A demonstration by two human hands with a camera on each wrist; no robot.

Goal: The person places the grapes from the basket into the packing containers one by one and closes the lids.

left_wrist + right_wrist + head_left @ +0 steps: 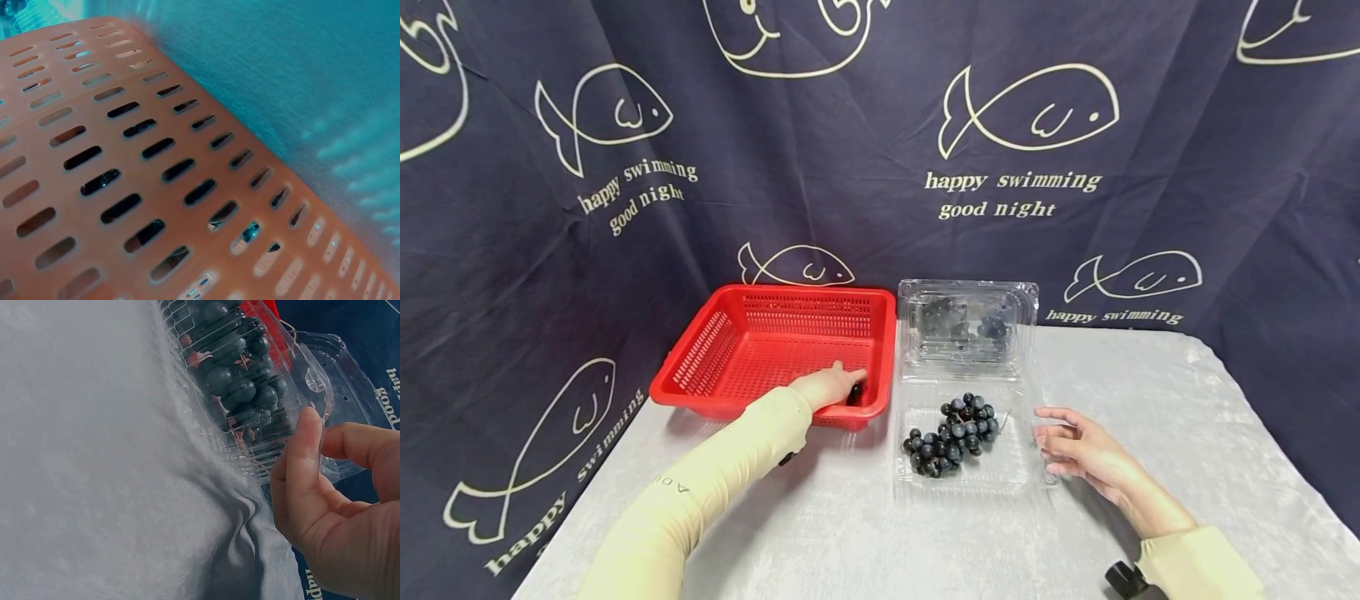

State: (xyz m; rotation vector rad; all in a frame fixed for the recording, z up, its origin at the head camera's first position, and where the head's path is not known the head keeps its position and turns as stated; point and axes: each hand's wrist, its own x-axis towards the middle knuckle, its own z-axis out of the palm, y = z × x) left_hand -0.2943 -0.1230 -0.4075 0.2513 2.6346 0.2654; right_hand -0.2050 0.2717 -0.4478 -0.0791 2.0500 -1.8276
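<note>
My left hand (831, 385) reaches into the right front corner of the red plastic basket (887, 350), holding dark grapes (855, 393) partly hidden under its fingers. The left wrist view shows the slotted basket wall (132, 85), with dark shapes behind several slots; the hand itself is not seen there. A larger bunch of black grapes (958, 429) lies in the open clear plastic box (1011, 475), to the right of the basket. At that box's right edge is my right hand (1086, 450). In the right wrist view, its thumb and a finger (306, 428) pinch the clear rim.
The box's clear lid (967, 367) stands folded back behind its base, with dark patches showing through it. A grey-white cloth (1172, 400) covers the table. Behind everything hangs a dark blue curtain (880, 167) with fish drawings and lettering.
</note>
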